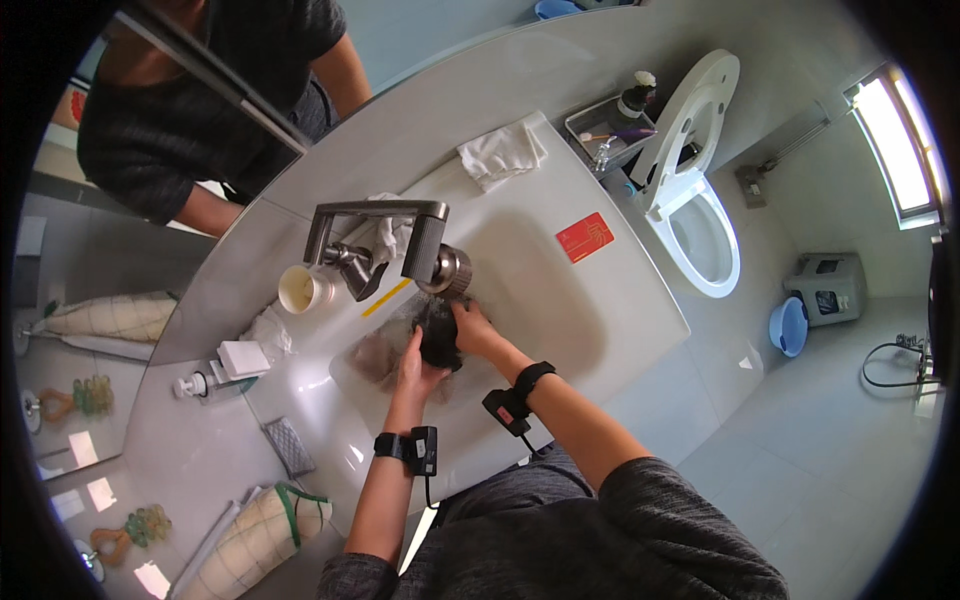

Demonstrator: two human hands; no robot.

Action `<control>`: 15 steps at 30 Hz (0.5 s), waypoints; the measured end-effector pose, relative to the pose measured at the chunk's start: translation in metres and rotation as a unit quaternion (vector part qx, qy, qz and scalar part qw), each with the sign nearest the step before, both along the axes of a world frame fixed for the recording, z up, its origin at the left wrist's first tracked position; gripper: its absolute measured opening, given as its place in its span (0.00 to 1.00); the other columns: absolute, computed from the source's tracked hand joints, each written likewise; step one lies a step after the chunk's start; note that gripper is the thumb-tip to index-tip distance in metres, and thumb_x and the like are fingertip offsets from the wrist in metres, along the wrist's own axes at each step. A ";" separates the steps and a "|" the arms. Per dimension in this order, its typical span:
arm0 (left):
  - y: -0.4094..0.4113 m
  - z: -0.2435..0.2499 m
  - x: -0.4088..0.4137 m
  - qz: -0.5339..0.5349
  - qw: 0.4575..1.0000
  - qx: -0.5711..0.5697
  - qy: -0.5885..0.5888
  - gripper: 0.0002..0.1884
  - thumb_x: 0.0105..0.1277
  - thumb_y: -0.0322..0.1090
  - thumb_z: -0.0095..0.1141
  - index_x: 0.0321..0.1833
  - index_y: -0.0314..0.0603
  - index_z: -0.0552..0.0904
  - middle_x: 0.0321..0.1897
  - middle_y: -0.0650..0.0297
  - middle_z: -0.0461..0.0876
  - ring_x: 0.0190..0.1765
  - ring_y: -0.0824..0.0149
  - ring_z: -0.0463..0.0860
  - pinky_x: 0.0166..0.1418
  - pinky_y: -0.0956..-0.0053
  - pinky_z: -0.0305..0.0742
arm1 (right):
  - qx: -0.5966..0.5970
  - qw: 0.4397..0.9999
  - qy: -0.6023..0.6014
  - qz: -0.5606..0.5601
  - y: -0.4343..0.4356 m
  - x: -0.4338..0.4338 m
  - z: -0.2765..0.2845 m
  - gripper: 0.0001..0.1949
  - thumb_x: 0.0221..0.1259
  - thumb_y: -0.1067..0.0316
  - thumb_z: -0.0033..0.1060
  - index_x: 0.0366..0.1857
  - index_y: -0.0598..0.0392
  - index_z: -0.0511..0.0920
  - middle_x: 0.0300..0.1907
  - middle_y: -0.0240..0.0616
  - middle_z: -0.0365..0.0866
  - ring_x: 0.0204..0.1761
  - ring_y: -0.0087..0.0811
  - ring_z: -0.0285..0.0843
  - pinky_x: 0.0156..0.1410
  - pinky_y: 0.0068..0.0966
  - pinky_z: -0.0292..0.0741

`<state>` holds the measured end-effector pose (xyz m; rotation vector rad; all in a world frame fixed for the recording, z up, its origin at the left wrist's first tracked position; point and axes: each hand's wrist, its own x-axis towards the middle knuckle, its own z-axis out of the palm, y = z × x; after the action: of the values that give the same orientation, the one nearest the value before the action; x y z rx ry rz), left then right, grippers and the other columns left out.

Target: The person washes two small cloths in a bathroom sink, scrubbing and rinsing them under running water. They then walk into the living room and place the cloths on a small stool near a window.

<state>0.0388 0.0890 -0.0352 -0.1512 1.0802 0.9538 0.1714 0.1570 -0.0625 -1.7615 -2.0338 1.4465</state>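
Both my hands hold a black, wet item, probably cloth, over the white washbasin. My left hand supports it from the left and below. From the right, my right hand grips its upper edge, thumb and fingers closed on it. Directly above the item is the ribbed metal faucet; its round head hides part of the basin behind it. Cloudy water with foam surrounds the hands. Something pinkish-brown shows in the water left of my left hand, too blurred to name.
On the basin's rim lie a red card bearing writing and a white cloth. A paper cup stands left of the faucet. Near the left wall are a soap dispenser and a grey sponge. A toilet stands at right.
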 end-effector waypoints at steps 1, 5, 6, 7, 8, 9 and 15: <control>0.002 0.006 0.004 0.009 1.000 -0.001 -0.002 0.28 0.69 0.58 0.40 0.66 0.50 0.66 0.64 0.61 0.68 0.63 0.57 0.68 0.64 0.49 0.61 | -0.021 0.999 0.029 0.038 0.002 0.000 0.009 0.25 0.43 0.65 0.65 0.50 0.61 0.73 0.56 0.54 0.67 0.52 0.60 0.71 0.55 0.43 0.72; -0.002 0.001 0.005 0.059 0.994 0.063 -0.068 0.27 0.68 0.61 0.41 0.60 0.51 0.71 0.55 0.62 0.74 0.58 0.61 0.72 0.59 0.53 0.66 | 0.025 0.989 0.125 0.078 -0.007 -0.007 0.048 0.21 0.46 0.52 0.65 0.33 0.63 0.81 0.37 0.51 0.76 0.46 0.50 0.74 0.51 0.38 0.72; -0.006 -0.004 0.002 0.067 0.991 0.084 -0.084 0.26 0.68 0.60 0.41 0.59 0.51 0.72 0.54 0.62 0.75 0.57 0.61 0.73 0.58 0.55 0.67 | 0.030 0.987 0.144 0.071 -0.011 -0.008 0.068 0.21 0.47 0.50 0.64 0.31 0.62 0.81 0.38 0.50 0.76 0.45 0.50 0.72 0.52 0.38 0.71; -0.008 -0.007 0.003 0.069 0.988 0.099 -0.094 0.26 0.68 0.60 0.42 0.58 0.51 0.72 0.53 0.63 0.75 0.56 0.62 0.73 0.57 0.56 0.67 | 0.036 0.984 0.163 0.060 -0.016 -0.008 0.078 0.21 0.48 0.48 0.62 0.29 0.61 0.82 0.39 0.49 0.75 0.45 0.50 0.71 0.53 0.38 0.70; -0.010 -0.010 0.003 0.068 0.987 0.111 -0.098 0.25 0.68 0.60 0.42 0.57 0.50 0.72 0.52 0.63 0.75 0.55 0.62 0.73 0.56 0.57 0.68 | 0.119 0.967 0.213 0.077 -0.024 -0.008 0.076 0.22 0.49 0.46 0.62 0.25 0.61 0.83 0.39 0.47 0.74 0.45 0.46 0.68 0.55 0.35 0.68; -0.011 -0.012 0.004 0.069 0.985 0.121 -0.102 0.24 0.68 0.59 0.42 0.56 0.50 0.73 0.51 0.63 0.75 0.54 0.63 0.74 0.55 0.59 0.68 | 0.142 0.969 0.186 0.073 -0.028 -0.007 0.087 0.22 0.49 0.46 0.63 0.24 0.61 0.83 0.39 0.46 0.74 0.46 0.45 0.67 0.55 0.36 0.67; -0.011 -0.009 0.007 0.070 0.984 0.151 -0.069 0.22 0.68 0.58 0.43 0.50 0.49 0.75 0.45 0.64 0.77 0.48 0.67 0.76 0.50 0.68 0.72 | 0.272 0.955 0.112 -0.025 -0.043 -0.016 0.112 0.21 0.47 0.54 0.66 0.40 0.61 0.77 0.41 0.48 0.70 0.48 0.47 0.65 0.55 0.40 0.67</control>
<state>0.0462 0.0777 -0.0442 -0.0427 0.7946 1.2057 0.1551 0.1138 0.0495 -1.3442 -1.9926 0.8951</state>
